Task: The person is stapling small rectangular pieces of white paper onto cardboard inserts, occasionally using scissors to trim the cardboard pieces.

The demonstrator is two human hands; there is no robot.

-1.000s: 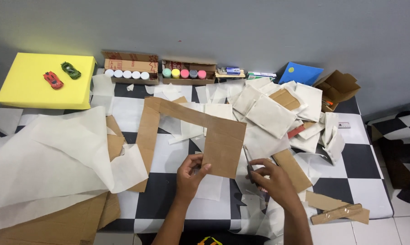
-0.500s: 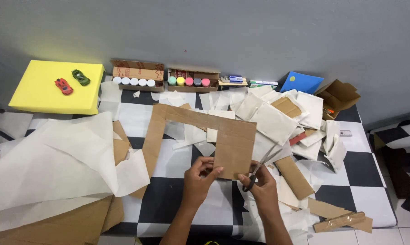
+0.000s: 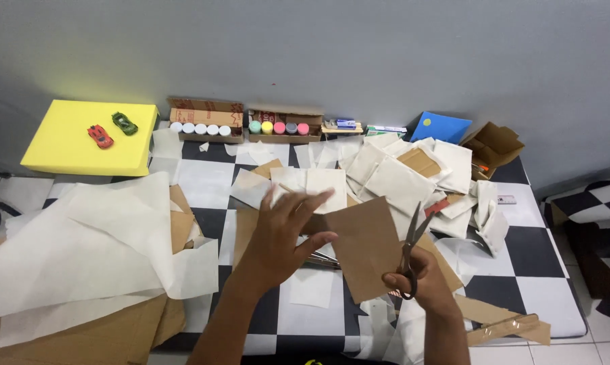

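- The brown cardboard piece (image 3: 366,247) is being held up over the checkered floor mat (image 3: 535,250), low in the middle of the view, tilted with its flat face toward the camera.
- The left hand (image 3: 285,233) is gripping the cardboard's left edge, thumb in front, fingers (image 3: 315,199) spreading out behind its top corner.
- The right hand (image 3: 423,284) is clenching the handles of the scissors (image 3: 410,250), whose blades are pointing up and standing slightly parted just beside the cardboard's right edge.
- Judging by this, a cutting step is under way: the blades are being lined up with the edge, so the next move calls for a steady left-hand grip and feeding the edge between the blades.
- Around them, white paper sheets (image 3: 89,243) and cardboard scraps (image 3: 501,321) are lying scattered.
- Farther back, two boxes of paint jars (image 3: 241,125) are sitting against the wall, with a yellow foam block (image 3: 62,145) carrying two toy cars (image 3: 112,130) to the left.
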